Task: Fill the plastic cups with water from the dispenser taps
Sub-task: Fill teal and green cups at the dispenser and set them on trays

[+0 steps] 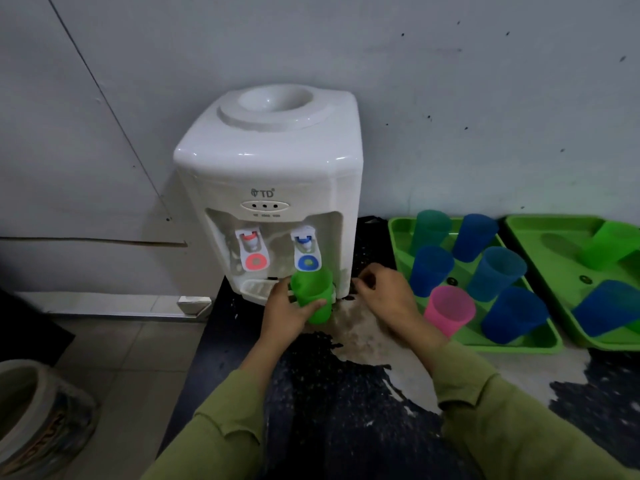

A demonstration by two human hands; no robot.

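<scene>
A white tabletop dispenser [273,157] stands against the wall, with a red tap [252,250] on its left and a blue tap [306,251] on its right. My left hand [289,311] is shut on a green cup [313,294], held upright just under the blue tap lever and over the drip tray [254,289]. Right of the dispenser's base, my right hand [388,296] hovers over the counter with curled fingers and nothing in it. A green tray [519,341] beside it holds several blue and teal cups and one pink cup [448,311].
A second green tray [554,244] at the far right holds a green cup [609,245] and a blue cup [606,308]. The dark counter [329,393] has a worn pale patch. A bucket [38,417] stands on the tiled floor at lower left.
</scene>
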